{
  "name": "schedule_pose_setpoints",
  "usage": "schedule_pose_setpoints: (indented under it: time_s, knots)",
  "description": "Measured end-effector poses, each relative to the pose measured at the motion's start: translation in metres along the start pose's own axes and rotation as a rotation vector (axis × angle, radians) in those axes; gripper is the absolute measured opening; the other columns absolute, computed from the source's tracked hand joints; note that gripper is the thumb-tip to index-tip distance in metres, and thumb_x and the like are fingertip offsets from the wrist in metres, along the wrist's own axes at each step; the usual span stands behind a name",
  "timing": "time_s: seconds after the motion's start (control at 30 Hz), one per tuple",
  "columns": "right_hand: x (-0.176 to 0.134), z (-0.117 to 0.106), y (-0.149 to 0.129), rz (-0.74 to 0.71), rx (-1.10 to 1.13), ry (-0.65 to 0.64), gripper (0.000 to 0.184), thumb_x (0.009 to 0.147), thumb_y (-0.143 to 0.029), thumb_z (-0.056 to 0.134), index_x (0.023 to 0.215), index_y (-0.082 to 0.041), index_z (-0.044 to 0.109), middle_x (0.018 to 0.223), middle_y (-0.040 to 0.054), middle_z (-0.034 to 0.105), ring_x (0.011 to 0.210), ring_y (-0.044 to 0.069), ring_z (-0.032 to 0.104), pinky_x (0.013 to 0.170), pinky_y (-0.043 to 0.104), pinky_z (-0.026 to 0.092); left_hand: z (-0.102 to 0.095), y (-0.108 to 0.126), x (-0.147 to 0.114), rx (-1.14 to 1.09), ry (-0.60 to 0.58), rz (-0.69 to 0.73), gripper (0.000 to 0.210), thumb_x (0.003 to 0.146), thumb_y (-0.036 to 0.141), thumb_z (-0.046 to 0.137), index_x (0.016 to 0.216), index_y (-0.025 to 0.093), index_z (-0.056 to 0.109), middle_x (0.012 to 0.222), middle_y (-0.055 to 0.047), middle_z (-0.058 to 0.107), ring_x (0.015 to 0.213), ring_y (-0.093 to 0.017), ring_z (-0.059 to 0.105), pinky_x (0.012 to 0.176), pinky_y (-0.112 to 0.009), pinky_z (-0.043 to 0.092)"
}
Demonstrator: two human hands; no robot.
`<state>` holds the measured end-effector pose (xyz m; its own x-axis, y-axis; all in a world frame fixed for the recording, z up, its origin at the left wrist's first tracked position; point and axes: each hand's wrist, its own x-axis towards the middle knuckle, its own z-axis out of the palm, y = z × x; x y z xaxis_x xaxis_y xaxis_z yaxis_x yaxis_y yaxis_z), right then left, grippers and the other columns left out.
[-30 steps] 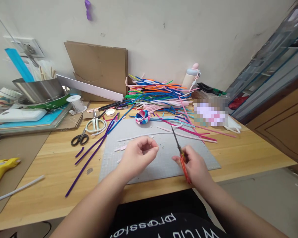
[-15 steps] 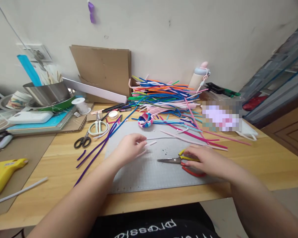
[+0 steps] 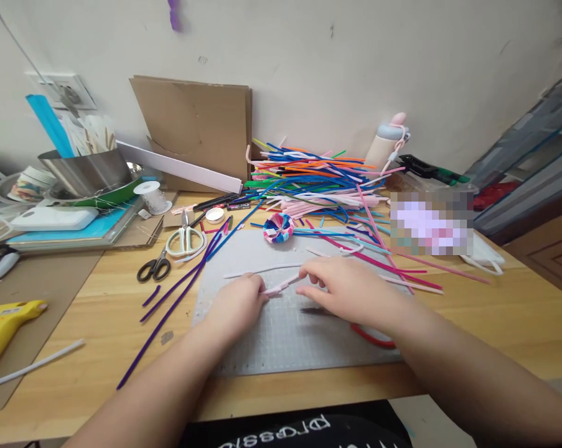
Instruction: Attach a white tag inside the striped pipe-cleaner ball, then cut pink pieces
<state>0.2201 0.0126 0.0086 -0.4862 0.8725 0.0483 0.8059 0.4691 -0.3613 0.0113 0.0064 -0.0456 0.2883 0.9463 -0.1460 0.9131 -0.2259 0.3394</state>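
My left hand (image 3: 241,303) rests on the grey cutting mat (image 3: 262,348), its fingers closed on short pale pink pipe cleaners (image 3: 276,290) that stick out to the right. My right hand (image 3: 343,283) hovers beside their far end, thumb and forefinger apart. Beneath it lie scissors with a red handle (image 3: 373,336); the hand and forearm hide much of them. A long whitish pipe cleaner (image 3: 262,269) lies just behind my left hand. At the mat's back edge sits a round pink, blue and white pipe-cleaner piece (image 3: 279,228).
A heap of coloured pipe cleaners (image 3: 313,180) lies against the wall by a bottle (image 3: 386,146). White-handled scissors (image 3: 186,239), black-handled scissors (image 3: 154,269) and purple pipe cleaners (image 3: 168,320) are on the left. Farther left is a yellow glue gun (image 3: 10,323).
My right hand has let go of the scissors, leaving them on the mat, and moved left to the pale pipe cleaners. My left hand now lies lower, fingers closed on the pieces.
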Motion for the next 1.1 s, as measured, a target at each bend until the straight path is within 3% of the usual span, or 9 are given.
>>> schedule_pose_setpoints:
  time_s: [0.13,0.2,0.23,0.33,0.43,0.53,0.77,0.93,1.1]
  knots:
    - [0.009,0.017,0.004,0.036,0.361,0.433,0.012,0.087,-0.026,0.05,0.082,-0.021,0.06,0.074,0.0008,0.061,0.066,0.015,0.055,0.057,0.026,0.039,-0.01,-0.005,0.001,-0.163,0.071,0.013,0.014,0.085,0.028,0.048,0.077,0.019,0.056,0.08,-0.006,0.062,0.072,-0.021,0.057,0.062,-0.03,0.037]
    - [0.01,0.023,0.006,0.067,0.567,0.633,0.01,0.087,-0.027,0.049,0.083,-0.02,0.055,0.075,0.001,0.057,0.065,0.013,0.053,0.057,0.025,0.04,-0.018,-0.005,0.001,-0.44,0.135,0.016,0.014,0.085,0.029,0.047,0.077,0.019,0.054,0.077,-0.004,0.061,0.071,-0.018,0.055,0.062,-0.028,0.038]
    - [0.01,0.025,0.005,0.081,0.674,0.658,0.009,0.087,-0.028,0.049,0.084,-0.02,0.053,0.074,0.0004,0.055,0.062,0.013,0.051,0.055,0.025,0.041,-0.022,-0.004,0.001,-0.622,0.152,0.026,0.015,0.086,0.031,0.047,0.078,0.019,0.053,0.076,-0.002,0.061,0.068,-0.016,0.054,0.061,-0.026,0.038]
    - [0.013,0.032,-0.001,0.059,0.928,0.449,0.015,0.085,-0.031,0.052,0.095,-0.02,0.053,0.073,-0.0017,0.05,0.055,0.01,0.046,0.049,0.023,0.039,-0.026,0.002,0.001,-1.078,0.163,0.086,0.013,0.084,0.032,0.052,0.086,0.019,0.052,0.074,0.0,0.062,0.058,-0.011,0.049,0.055,-0.023,0.038]
    - [0.017,0.043,-0.009,0.001,0.962,0.242,0.033,0.086,-0.031,0.051,0.116,-0.02,0.051,0.079,-0.0002,0.05,0.059,0.01,0.048,0.051,0.023,0.041,-0.021,0.009,0.0,-1.2,0.14,0.118,0.021,0.082,0.03,0.055,0.098,0.016,0.057,0.073,0.0,0.062,0.053,-0.009,0.045,0.053,-0.024,0.038]
    - [0.018,0.052,-0.011,-0.051,0.849,0.256,0.033,0.088,-0.031,0.051,0.119,-0.02,0.054,0.081,0.0012,0.052,0.069,0.013,0.051,0.061,0.027,0.045,-0.012,0.011,0.002,-1.092,0.108,0.146,0.021,0.083,0.032,0.054,0.09,0.015,0.062,0.073,-0.001,0.06,0.057,-0.011,0.047,0.057,-0.025,0.04]
    - [0.017,0.059,-0.013,-0.135,0.731,0.234,0.016,0.086,-0.028,0.056,0.1,-0.021,0.062,0.089,0.0031,0.057,0.085,0.018,0.054,0.076,0.03,0.045,0.002,0.011,0.005,-0.788,0.145,0.283,0.017,0.085,0.024,0.044,0.086,0.018,0.06,0.082,-0.003,0.064,0.08,-0.018,0.058,0.074,-0.028,0.044]
    - [0.016,0.059,-0.016,-0.196,0.594,0.248,0.006,0.086,-0.023,0.056,0.086,-0.02,0.061,0.082,0.0015,0.055,0.079,0.016,0.053,0.071,0.027,0.042,0.004,0.012,0.001,-0.619,0.07,0.277,0.023,0.083,0.017,0.037,0.072,0.018,0.057,0.067,-0.003,0.06,0.07,-0.019,0.056,0.067,-0.029,0.043]
    - [0.013,0.057,-0.019,-0.256,0.538,0.264,0.006,0.085,-0.023,0.058,0.089,-0.019,0.059,0.086,0.0028,0.052,0.075,0.015,0.05,0.064,0.025,0.041,0.002,0.013,-0.003,-0.611,0.063,0.287,0.024,0.078,0.01,0.04,0.087,0.018,0.06,0.076,-0.004,0.063,0.073,-0.019,0.058,0.068,-0.029,0.043]
